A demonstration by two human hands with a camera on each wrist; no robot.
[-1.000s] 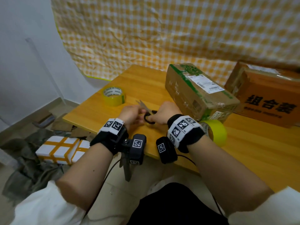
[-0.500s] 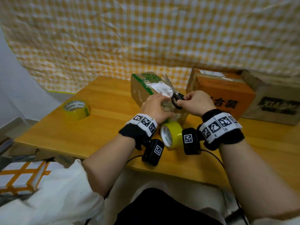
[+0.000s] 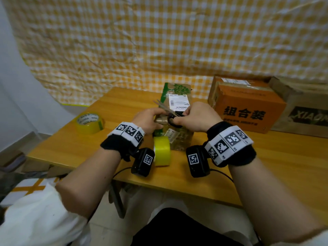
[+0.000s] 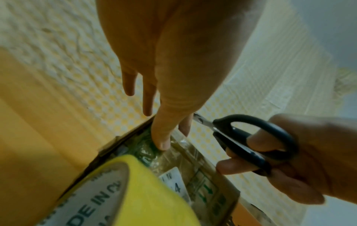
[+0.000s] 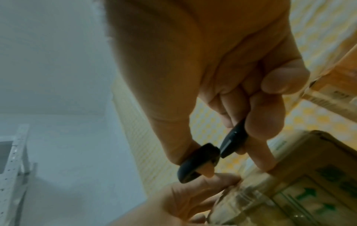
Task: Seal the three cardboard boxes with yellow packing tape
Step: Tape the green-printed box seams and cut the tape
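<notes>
At frame centre, our left hand (image 3: 148, 119) presses straight fingers on the box (image 3: 174, 121); our right hand (image 3: 198, 118) grips scissors (image 3: 170, 114); we should cut close.

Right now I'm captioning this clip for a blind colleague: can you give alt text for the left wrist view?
The left hand presses its thumb down on the near end of a green-printed cardboard box, while the right hand holds black-handled scissors just beside it. A yellow tape roll stands close in the foreground on the wooden table.
</notes>
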